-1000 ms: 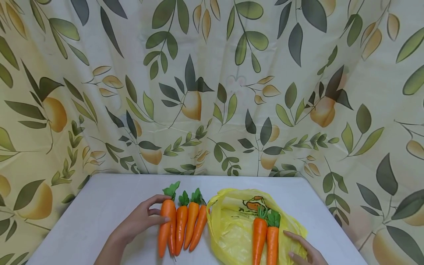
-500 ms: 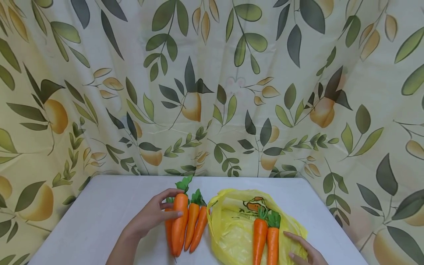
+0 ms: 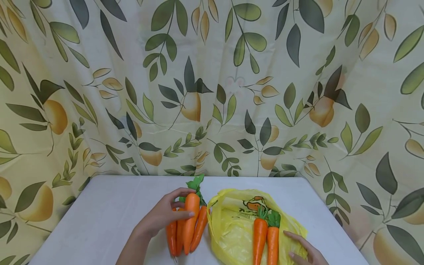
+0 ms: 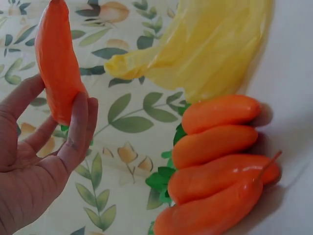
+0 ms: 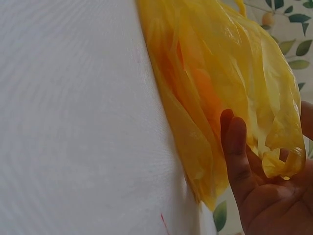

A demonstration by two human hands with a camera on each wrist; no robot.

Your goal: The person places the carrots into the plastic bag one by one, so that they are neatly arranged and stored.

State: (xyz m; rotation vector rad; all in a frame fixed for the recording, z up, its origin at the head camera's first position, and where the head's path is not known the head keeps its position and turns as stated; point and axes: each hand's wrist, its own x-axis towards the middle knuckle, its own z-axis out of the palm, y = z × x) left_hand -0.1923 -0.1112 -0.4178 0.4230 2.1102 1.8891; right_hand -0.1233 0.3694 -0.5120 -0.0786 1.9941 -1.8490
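Observation:
My left hand (image 3: 162,213) grips an orange carrot (image 3: 191,221) with green leaves, raised over a row of other carrots. In the left wrist view, that carrot (image 4: 58,63) stands upright between thumb and fingers, with several carrots (image 4: 220,142) lying side by side below. My right hand (image 3: 306,250) is at the right side of an open yellow plastic bag (image 3: 228,228), its fingers fairly straight against the plastic. Two carrots (image 3: 260,239) with leaves lie in the bag. The right wrist view shows the bag (image 5: 195,117) beside the right fingers (image 5: 238,147), with orange showing through.
A white table (image 3: 99,213) bears the carrots and the bag. Behind it hangs a curtain (image 3: 212,92) patterned with leaves and fruit. The bag lies just right of the carrot row.
The left hand has moved right with the carrot, from the left end of the row to over its right part. The right hand and the bag stay where they were.

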